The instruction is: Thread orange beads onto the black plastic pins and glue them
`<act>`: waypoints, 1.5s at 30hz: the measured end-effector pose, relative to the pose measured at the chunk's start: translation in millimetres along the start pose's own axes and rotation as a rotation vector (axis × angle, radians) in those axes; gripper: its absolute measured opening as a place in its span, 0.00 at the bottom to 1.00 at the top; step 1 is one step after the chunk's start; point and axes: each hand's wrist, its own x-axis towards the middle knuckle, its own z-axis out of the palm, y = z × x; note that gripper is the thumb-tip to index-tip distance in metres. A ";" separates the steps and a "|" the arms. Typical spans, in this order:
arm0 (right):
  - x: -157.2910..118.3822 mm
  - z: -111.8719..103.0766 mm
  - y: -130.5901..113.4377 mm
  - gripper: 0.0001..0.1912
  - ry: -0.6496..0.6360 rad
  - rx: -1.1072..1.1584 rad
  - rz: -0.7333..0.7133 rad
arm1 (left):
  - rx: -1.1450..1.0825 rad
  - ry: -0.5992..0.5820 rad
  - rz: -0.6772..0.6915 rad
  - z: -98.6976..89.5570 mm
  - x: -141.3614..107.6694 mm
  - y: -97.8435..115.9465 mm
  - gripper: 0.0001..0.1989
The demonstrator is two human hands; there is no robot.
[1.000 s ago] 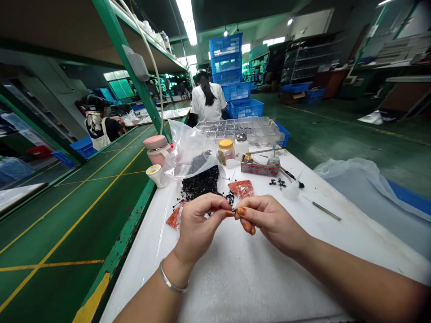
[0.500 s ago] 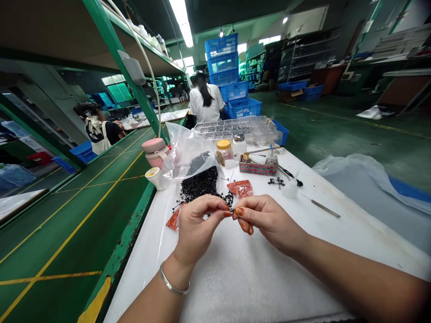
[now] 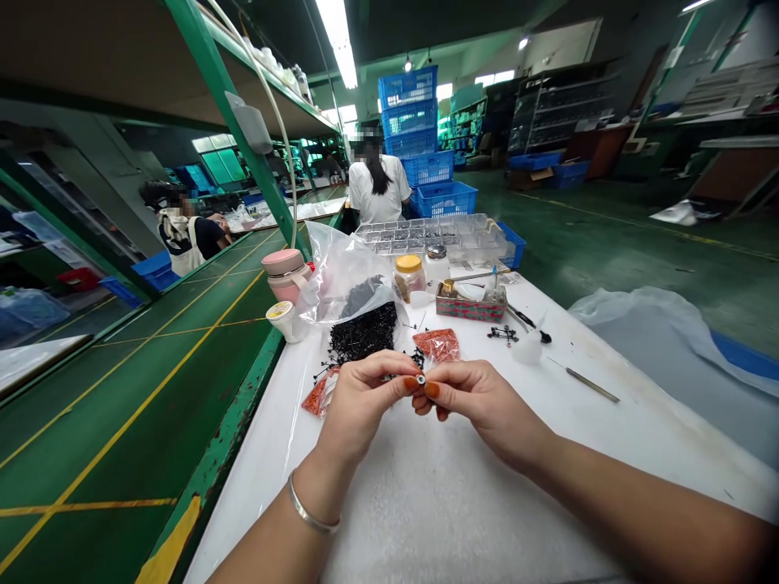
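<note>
Between my fingertips sits a small round black piece with a pale centre point(image 3: 420, 379), its round face turned toward me. My left hand point(image 3: 363, 393) pinches it from the left with thumb and forefinger. From the right, thumb and fingers of my right hand point(image 3: 478, 397) are closed on it too, the fingertips stained orange. Just beyond the hands lies a heap of small black parts point(image 3: 365, 331), spilling from a clear plastic bag point(image 3: 332, 272). Two clear packets of orange-red bits are close by: one packet point(image 3: 439, 344) behind the fingers, another packet point(image 3: 316, 396) left of my left hand.
Right of the heap stand a patterned box point(image 3: 471, 308) and a yellow-lidded jar point(image 3: 409, 277). A thin pointed tool point(image 3: 591, 385) lies on the white table point(image 3: 487, 519). At the left are a pink lidded container point(image 3: 285, 272) and a green conveyor point(image 3: 139, 422). Two people sit farther off.
My hands have drawn closer together at the fingertips. The small piece has turned, so its pale centre now shows. The whole view has shifted slightly.
</note>
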 end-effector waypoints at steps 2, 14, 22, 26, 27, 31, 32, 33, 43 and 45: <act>-0.4 0.0 -0.2 0.12 -0.004 -0.024 -0.007 | -0.032 -0.022 -0.039 0.2 0.3 0.7 0.02; -1.2 0.5 -0.9 0.15 0.029 -0.080 0.005 | -0.048 -0.082 -0.118 3.7 -2.4 6.1 0.08; -2.4 -0.6 -5.1 0.16 0.124 -0.277 -0.015 | -0.118 -0.053 -0.188 4.5 -1.4 6.6 0.07; -3.7 -0.8 -8.2 0.15 0.233 -0.356 -0.060 | -0.133 0.024 -0.219 1.1 0.0 6.4 0.08; -4.0 -0.6 -8.4 0.15 0.249 -0.359 -0.081 | -0.144 0.026 -0.226 0.8 0.3 6.5 0.08; -4.7 0.0 -6.0 0.12 0.268 -0.358 -0.167 | -0.160 0.027 -0.246 1.6 -0.1 6.4 0.09; -4.7 0.0 -4.9 0.11 0.268 -0.354 -0.175 | -0.163 0.029 -0.246 2.0 -0.3 6.2 0.10; -4.7 -0.1 -3.7 0.11 0.268 -0.347 -0.179 | -0.168 0.029 -0.243 2.5 -0.4 5.8 0.10; -4.2 -0.7 -2.3 0.09 0.181 -0.294 -0.191 | -0.173 -0.077 -0.244 4.2 -2.8 4.3 0.15; -3.4 -0.4 -4.2 0.08 0.169 -0.293 -0.205 | -0.171 -0.081 -0.251 3.3 -4.4 4.1 0.15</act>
